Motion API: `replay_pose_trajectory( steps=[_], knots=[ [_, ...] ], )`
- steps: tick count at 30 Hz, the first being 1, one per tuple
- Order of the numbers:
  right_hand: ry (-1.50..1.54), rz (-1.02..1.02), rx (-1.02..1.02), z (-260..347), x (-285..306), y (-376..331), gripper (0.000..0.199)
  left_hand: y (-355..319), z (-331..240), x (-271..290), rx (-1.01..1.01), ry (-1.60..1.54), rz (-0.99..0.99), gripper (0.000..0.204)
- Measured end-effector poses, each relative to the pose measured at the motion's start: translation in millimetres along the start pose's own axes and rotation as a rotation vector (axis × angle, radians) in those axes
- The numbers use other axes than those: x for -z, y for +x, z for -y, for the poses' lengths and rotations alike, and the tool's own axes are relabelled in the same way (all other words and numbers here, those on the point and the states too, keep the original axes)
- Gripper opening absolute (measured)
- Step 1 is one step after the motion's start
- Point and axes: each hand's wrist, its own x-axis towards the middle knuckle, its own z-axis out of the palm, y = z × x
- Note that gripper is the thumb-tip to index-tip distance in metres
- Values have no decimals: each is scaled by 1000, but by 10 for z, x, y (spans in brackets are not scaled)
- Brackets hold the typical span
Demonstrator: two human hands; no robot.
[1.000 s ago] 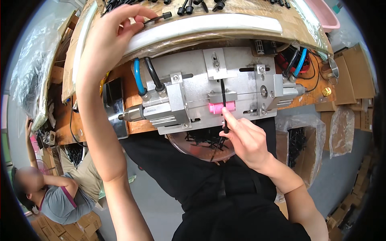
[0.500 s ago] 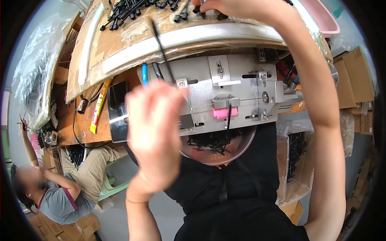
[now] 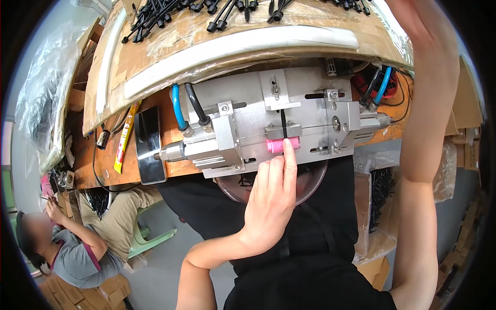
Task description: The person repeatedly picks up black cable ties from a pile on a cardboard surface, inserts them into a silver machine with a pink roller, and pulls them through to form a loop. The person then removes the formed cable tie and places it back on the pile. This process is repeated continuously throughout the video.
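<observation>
My left hand (image 3: 268,201) reaches up from below to a metal jig (image 3: 248,124) fixed at the bench's front edge. Its fingers lie together, and the index fingertip rests on the jig's pink block (image 3: 276,145). A thin black cable tie (image 3: 283,124) stands upright in the jig's slot, and its lower end runs under that fingertip. My right hand (image 3: 411,18) is stretched up at the far right toward a heap of black cable ties (image 3: 217,13) on the raised shelf. Its fingers are cut off by the picture's edge.
Blue and black air hoses (image 3: 178,108) plug into the jig's left side. A dark phone (image 3: 150,144) and a yellow tube (image 3: 125,137) lie on the orange bench (image 3: 98,165). A clear bowl (image 3: 310,183) of black ties sits below the jig. A seated person (image 3: 77,248) works at lower left.
My left hand has come down from the shelf with a black tie and set it into the jig. My right hand has left the jig and reached up to the heap.
</observation>
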Motion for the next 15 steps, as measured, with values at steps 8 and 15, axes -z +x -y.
replay_pose_trajectory(
  steps=[8, 15],
  knots=[
    [-560, 232, 212, -103, -141, -1658, 35, 415, 348, 508, -69, -107, -161, 59],
    [-692, 182, 101, -634, -534, -2520, 59, 1578, 1026, 1088, -220, 27, -278, 23]
  ],
)
